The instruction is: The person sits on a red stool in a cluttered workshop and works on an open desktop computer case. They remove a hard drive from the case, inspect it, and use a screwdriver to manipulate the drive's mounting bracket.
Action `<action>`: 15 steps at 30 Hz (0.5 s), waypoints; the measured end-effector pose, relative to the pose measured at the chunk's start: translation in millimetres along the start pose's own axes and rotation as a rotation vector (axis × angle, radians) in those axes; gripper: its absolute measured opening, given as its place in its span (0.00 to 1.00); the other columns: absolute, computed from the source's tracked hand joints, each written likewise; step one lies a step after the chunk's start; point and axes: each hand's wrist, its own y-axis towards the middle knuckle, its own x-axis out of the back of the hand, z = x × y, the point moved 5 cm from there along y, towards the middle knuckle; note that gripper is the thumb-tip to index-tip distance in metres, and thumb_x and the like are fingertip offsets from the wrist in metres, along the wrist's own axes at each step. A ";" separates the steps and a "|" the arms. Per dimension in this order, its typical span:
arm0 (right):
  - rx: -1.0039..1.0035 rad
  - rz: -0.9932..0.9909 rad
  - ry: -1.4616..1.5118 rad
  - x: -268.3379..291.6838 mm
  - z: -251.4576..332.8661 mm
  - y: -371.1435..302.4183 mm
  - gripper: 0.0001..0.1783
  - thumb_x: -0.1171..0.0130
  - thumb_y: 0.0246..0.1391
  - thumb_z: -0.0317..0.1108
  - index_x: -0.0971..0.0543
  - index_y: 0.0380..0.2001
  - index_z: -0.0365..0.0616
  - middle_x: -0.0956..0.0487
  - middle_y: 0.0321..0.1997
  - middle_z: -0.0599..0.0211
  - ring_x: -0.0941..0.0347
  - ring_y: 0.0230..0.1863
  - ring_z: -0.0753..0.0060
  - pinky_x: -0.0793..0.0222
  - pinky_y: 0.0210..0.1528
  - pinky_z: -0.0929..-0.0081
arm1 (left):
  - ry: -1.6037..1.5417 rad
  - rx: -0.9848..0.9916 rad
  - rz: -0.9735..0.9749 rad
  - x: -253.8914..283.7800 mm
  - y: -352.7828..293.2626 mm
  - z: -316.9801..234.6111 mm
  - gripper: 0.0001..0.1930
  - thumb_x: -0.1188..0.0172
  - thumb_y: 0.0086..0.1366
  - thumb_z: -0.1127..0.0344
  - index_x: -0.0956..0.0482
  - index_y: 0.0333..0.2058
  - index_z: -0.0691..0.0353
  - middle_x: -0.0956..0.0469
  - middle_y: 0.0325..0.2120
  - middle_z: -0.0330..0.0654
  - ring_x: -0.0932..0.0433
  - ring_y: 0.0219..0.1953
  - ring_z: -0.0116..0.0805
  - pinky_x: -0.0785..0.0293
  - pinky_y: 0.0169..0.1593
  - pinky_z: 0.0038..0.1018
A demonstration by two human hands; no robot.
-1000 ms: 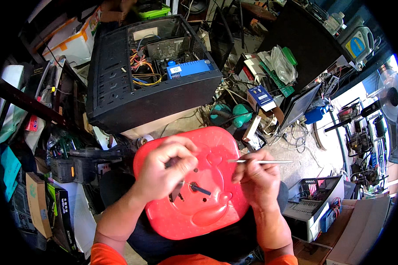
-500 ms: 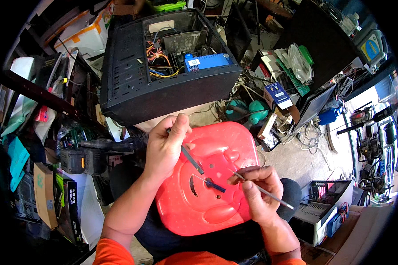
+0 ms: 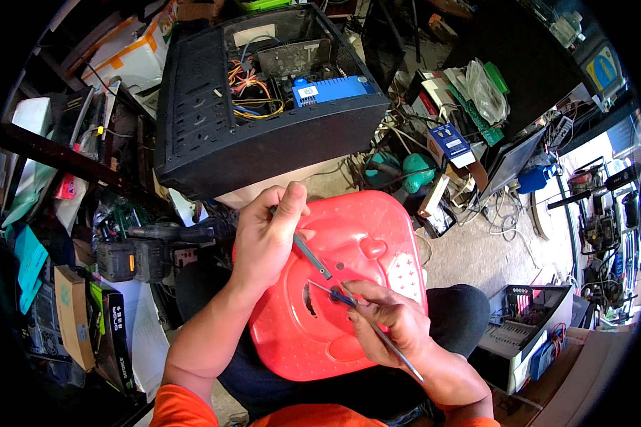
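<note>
A red plastic stool point(image 3: 313, 364) with a moulded, studded top rests across my lap. My left hand point(image 3: 267, 231) is closed around a dark grey flat bar point(image 3: 312, 257), which has a small hole near its lower end and points down over the stool. Between the fingers of my right hand point(image 3: 392, 324) runs a thin metal rod point(image 3: 404, 361), slanting down to the right. The same fingertips are at a small screwdriver point(image 3: 343, 297) with a dark blue handle and thin shaft, over the stool's middle. Whether they grip it or only touch it, I cannot tell.
Beyond the stool stands an opened black computer case point(image 3: 278, 153) with coloured wires and a blue unit inside. A cordless power tool point(image 3: 132, 260) lies at left beside boxes. Loose cables point(image 3: 502, 220) spread over the floor at right, near another opened case point(image 3: 527, 334).
My right hand has moved left and down with the rod, reaching the blue-handled screwdriver on the stool. The left hand and its bar stay almost in place.
</note>
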 end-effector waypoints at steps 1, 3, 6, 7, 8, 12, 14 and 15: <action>0.009 -0.003 -0.010 -0.9 -0.5 0.8 0.16 0.37 0.46 0.18 0.33 0.33 0.42 0.19 0.37 0.46 0.18 0.29 0.59 0.25 0.25 0.73 | 0.005 -0.002 0.000 0.1 0.0 0.5 0.19 0.43 0.66 0.51 0.24 0.27 0.63 0.28 0.24 0.34 0.31 0.27 0.18 0.23 0.29 0.21; 0.027 -0.011 -0.037 -3.3 -0.2 2.1 0.16 0.37 0.46 0.18 0.33 0.33 0.42 0.19 0.36 0.47 0.18 0.29 0.60 0.25 0.25 0.73 | 0.012 -0.006 0.005 -1.3 0.4 0.7 0.19 0.43 0.66 0.51 0.25 0.26 0.63 0.29 0.23 0.34 0.31 0.26 0.18 0.23 0.29 0.21; 0.054 -0.007 -0.079 -5.5 0.0 1.5 0.15 0.38 0.46 0.18 0.33 0.33 0.42 0.19 0.36 0.47 0.18 0.28 0.60 0.25 0.24 0.73 | 0.016 -0.003 0.008 -2.3 -0.3 2.1 0.19 0.43 0.66 0.51 0.25 0.26 0.63 0.30 0.22 0.33 0.32 0.25 0.17 0.23 0.29 0.21; 0.050 -0.002 -0.080 -5.6 -0.5 1.1 0.15 0.38 0.46 0.18 0.33 0.33 0.41 0.19 0.37 0.47 0.18 0.27 0.60 0.25 0.24 0.73 | 0.019 -0.004 0.008 -2.5 -0.3 2.9 0.19 0.43 0.66 0.51 0.25 0.25 0.62 0.30 0.21 0.33 0.33 0.24 0.17 0.23 0.29 0.21; 0.046 0.003 -0.083 -5.5 0.0 1.6 0.14 0.38 0.47 0.18 0.33 0.33 0.41 0.19 0.37 0.46 0.18 0.27 0.60 0.25 0.23 0.73 | 0.021 -0.006 0.007 -2.5 -0.2 2.9 0.20 0.43 0.66 0.50 0.25 0.25 0.62 0.31 0.21 0.32 0.33 0.24 0.17 0.24 0.29 0.21; -0.054 0.066 -0.046 -9.9 -6.7 -7.8 0.13 0.35 0.43 0.18 0.31 0.28 0.36 0.20 0.35 0.42 0.20 0.27 0.56 0.23 0.27 0.71 | 0.047 0.010 -0.005 -2.9 -1.2 1.9 0.20 0.43 0.66 0.50 0.26 0.24 0.61 0.32 0.21 0.32 0.34 0.24 0.16 0.25 0.28 0.20; -0.026 0.039 -0.071 -7.9 -1.4 -2.7 0.13 0.38 0.47 0.18 0.33 0.31 0.37 0.20 0.37 0.42 0.19 0.27 0.57 0.25 0.23 0.72 | 0.059 0.007 -0.004 -3.5 -1.3 1.4 0.20 0.44 0.66 0.49 0.27 0.24 0.60 0.33 0.20 0.31 0.35 0.23 0.16 0.25 0.28 0.20; -0.011 0.025 -0.083 -7.0 0.8 0.0 0.13 0.39 0.48 0.19 0.34 0.32 0.38 0.20 0.37 0.42 0.19 0.26 0.58 0.26 0.22 0.73 | 0.066 0.006 -0.004 -3.6 -1.3 1.1 0.20 0.44 0.67 0.49 0.27 0.23 0.60 0.33 0.20 0.30 0.35 0.23 0.16 0.26 0.28 0.20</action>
